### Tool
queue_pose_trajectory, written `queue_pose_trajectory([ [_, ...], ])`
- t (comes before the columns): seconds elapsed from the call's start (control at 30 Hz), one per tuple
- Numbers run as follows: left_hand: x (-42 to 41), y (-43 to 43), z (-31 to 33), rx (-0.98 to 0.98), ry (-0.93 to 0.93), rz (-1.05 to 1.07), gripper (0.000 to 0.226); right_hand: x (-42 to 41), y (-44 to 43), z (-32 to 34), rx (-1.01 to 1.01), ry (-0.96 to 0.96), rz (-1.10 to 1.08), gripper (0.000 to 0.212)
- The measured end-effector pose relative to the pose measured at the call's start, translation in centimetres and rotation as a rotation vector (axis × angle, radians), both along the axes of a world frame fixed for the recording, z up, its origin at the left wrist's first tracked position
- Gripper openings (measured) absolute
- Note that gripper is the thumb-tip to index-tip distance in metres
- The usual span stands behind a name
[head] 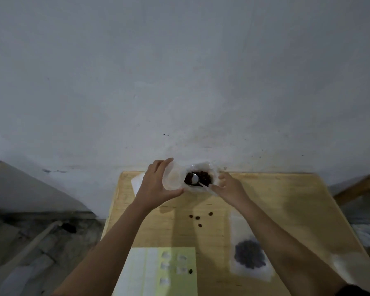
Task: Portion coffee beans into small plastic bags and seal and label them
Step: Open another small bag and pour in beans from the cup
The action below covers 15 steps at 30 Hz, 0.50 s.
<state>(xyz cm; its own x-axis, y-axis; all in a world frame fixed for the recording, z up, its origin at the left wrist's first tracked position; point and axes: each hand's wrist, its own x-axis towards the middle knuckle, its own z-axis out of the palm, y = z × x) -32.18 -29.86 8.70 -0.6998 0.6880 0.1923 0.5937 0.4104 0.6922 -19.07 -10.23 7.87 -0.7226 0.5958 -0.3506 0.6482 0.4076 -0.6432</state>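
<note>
The left hand [158, 182] is curled around a small clear plastic bag [173, 177], thumb below and fingers above, holding its mouth toward the big bag of coffee beans [202, 177] at the far edge of the wooden table [286, 201]. The small bag looks empty or nearly so; the film is too cloudy to be sure. The right hand [226, 188] is closed on the pale handle of a spoon [195, 179], whose shiny bowl lies on the dark beans inside the big bag's open mouth. That bag is of clear crumpled plastic and stands against the grey wall [179, 82].

Nearer the person than the big bag, a few loose beans [198, 217] lie scattered on the bare wood. Further toward the person and to the right of the big bag, a filled bag [250, 253] lies flat, a dark heap of beans in its lower half and its upper half empty. To the left of that, at the table's near edge, is a yellow-green sheet of labels [175, 270]; several white labels sit on it in two columns, and any writing on them is too blurred to read. One stray bean [190, 271] rests on the sheet. A white sheet [137, 182] shows just left of the left hand.
</note>
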Motion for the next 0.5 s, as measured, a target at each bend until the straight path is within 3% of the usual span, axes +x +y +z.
queue_pose_trajectory([
  [0.1, -0.4, -0.4, -1.2, -0.036, -0.040, -0.004, 0.094, -0.4, -0.8, -3.0, -0.153, 0.046, -0.117, 0.034],
  [0.23, -1.2, -0.8, -2.2, -0.065, -0.050, -0.005, 0.093, -1.9, -1.2, -4.0, -0.072, 0.284, -0.289, 0.004],
  [0.33, -1.8, -0.8, -2.6, -0.079, -0.053, -0.005, 0.094, -2.3, -0.4, -3.1, 0.007, 0.466, -0.348, 0.008],
  [0.5, -2.1, -0.4, -3.2, -0.086, -0.074, -0.016, 0.095, -2.2, 0.7, -0.9, 0.265, 0.561, -0.323, 0.016],
])
